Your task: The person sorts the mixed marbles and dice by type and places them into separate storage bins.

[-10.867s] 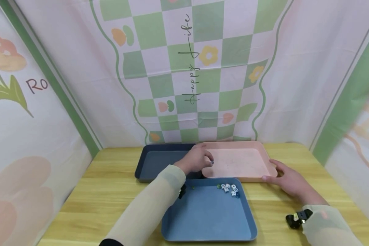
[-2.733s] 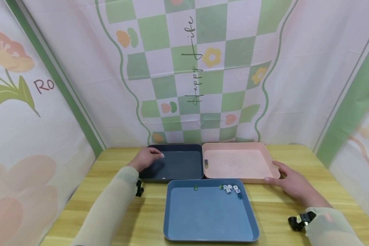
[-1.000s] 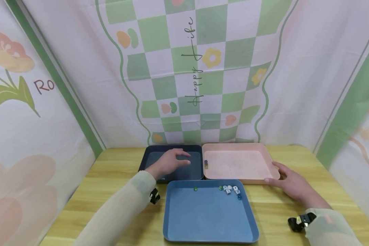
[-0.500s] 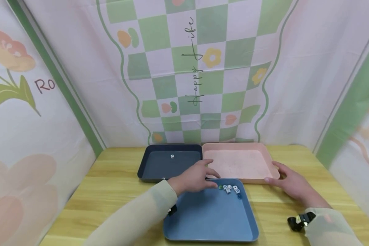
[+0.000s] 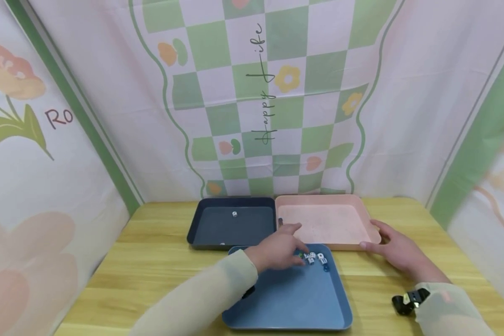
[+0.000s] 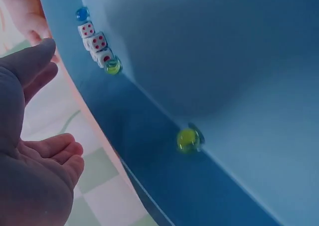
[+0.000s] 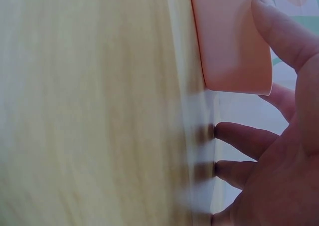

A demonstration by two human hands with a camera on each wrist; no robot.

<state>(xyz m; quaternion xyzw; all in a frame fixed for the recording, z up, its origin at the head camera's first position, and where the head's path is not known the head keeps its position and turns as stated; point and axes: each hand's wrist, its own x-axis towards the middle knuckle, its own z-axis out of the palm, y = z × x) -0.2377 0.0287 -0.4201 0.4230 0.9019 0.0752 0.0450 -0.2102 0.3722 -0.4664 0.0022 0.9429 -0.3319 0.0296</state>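
Note:
My left hand (image 5: 277,251) hovers over the far edge of the blue tray (image 5: 294,298), fingers spread and nothing held. Just beyond its fingertips is a cluster of white dice (image 5: 311,260), with a green marble (image 5: 301,255) on one side and a blue marble (image 5: 326,268) on the other. In the left wrist view another yellow-green marble (image 6: 188,140) lies along the tray wall; the hand hides it in the head view. My right hand (image 5: 399,247) rests at the near right corner of the pink tray (image 5: 332,221), thumb and forefinger touching it, other fingers splayed.
Behind the blue tray a navy tray (image 5: 252,226) stands left of the pink one, bearing a white die (image 5: 234,214) and another partly hidden die (image 5: 222,244). A small dark marble (image 5: 281,221) lies by the pink tray's left wall. A printed curtain (image 5: 218,88) hangs behind the wooden table (image 5: 143,261).
Earlier my left hand held a white die over the navy tray; the die now lies there. The hand has moved right and toward me, to the dice cluster. My right hand has stayed put.

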